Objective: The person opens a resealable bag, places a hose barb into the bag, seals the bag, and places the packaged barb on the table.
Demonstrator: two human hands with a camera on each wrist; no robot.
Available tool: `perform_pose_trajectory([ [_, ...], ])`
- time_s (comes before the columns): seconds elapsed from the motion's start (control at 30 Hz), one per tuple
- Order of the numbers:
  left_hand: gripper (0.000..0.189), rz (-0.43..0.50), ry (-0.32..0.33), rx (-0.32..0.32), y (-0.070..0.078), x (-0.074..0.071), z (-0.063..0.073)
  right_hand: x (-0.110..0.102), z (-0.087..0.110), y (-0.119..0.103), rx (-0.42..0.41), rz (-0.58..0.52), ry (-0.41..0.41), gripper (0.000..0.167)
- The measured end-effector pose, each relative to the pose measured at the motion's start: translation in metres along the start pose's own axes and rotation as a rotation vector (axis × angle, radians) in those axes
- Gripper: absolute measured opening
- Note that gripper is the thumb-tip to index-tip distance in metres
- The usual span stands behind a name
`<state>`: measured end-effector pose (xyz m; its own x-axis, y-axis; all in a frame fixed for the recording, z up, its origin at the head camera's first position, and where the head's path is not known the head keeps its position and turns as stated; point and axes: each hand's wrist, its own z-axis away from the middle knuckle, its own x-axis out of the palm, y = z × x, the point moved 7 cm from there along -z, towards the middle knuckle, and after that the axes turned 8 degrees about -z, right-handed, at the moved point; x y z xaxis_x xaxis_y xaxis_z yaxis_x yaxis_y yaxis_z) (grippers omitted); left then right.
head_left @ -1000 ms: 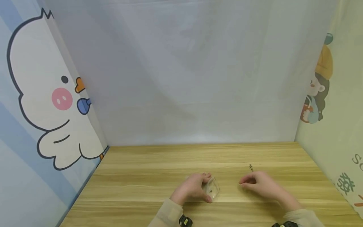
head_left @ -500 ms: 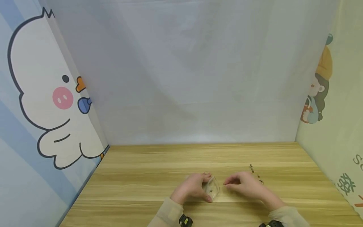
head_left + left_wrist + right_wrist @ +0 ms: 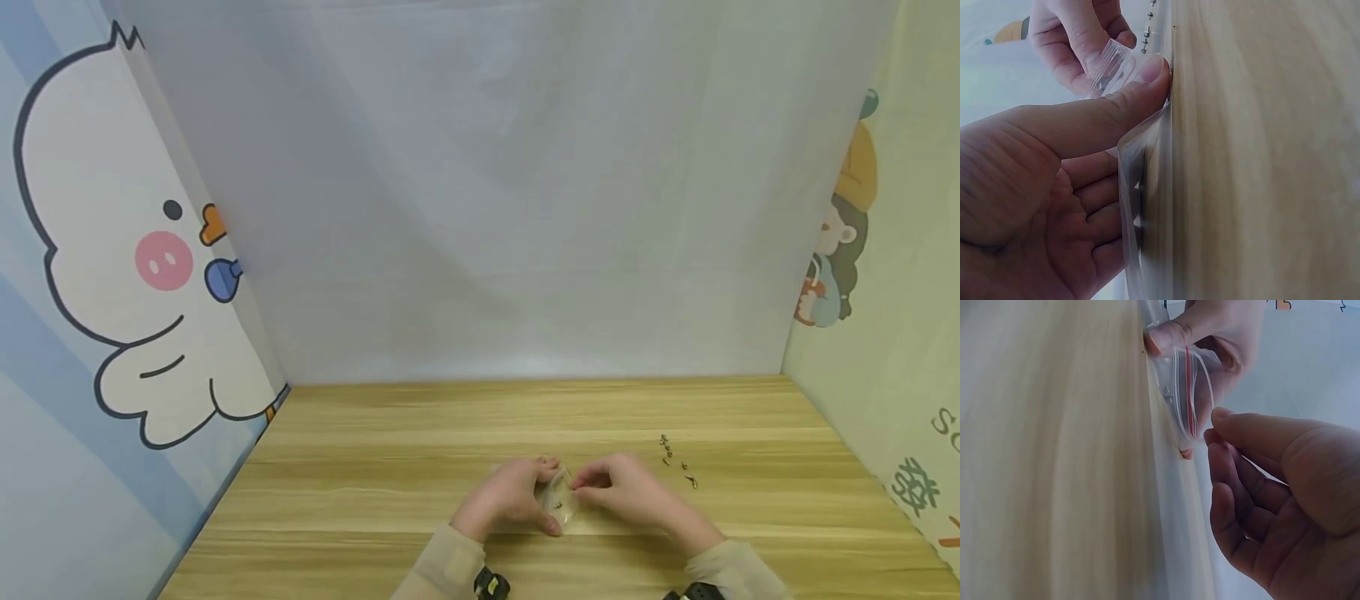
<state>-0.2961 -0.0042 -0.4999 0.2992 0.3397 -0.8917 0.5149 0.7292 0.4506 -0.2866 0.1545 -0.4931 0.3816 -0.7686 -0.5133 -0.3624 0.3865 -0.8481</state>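
Observation:
A clear zip bag [image 3: 564, 510] with a red line along its seal [image 3: 1189, 387] lies low at the wooden table, its mouth gaping to the right. My left hand [image 3: 513, 497] grips it, thumb on the near side and fingers on the far side. Inside the bag shows a small metal screw [image 3: 557, 505]. My right hand [image 3: 618, 492] is at the bag's mouth, thumb and index fingertips pinched together right at the rim. What sits between those fingertips is mostly hidden; a small grey spot shows by them through the plastic in the left wrist view.
Several small metal screws [image 3: 666, 450] lie scattered on the wooden table [image 3: 375, 467], beyond and to the right of the right hand. A white curtain [image 3: 480, 250] closes off the back, and printed panels stand at both sides.
My right hand has moved left from beside the loose screws to the bag's mouth, fingertips still pinched, uncovering more screws. My left hand and the bag have stayed put.

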Motion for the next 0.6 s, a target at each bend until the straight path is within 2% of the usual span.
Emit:
perform_pose_trajectory([
  [0.6, 0.085, -0.025, -0.006, 0.01, 0.002, -0.002, 0.001, 0.012, -0.007, 0.0, -0.004, -0.016, 0.073, 0.007],
])
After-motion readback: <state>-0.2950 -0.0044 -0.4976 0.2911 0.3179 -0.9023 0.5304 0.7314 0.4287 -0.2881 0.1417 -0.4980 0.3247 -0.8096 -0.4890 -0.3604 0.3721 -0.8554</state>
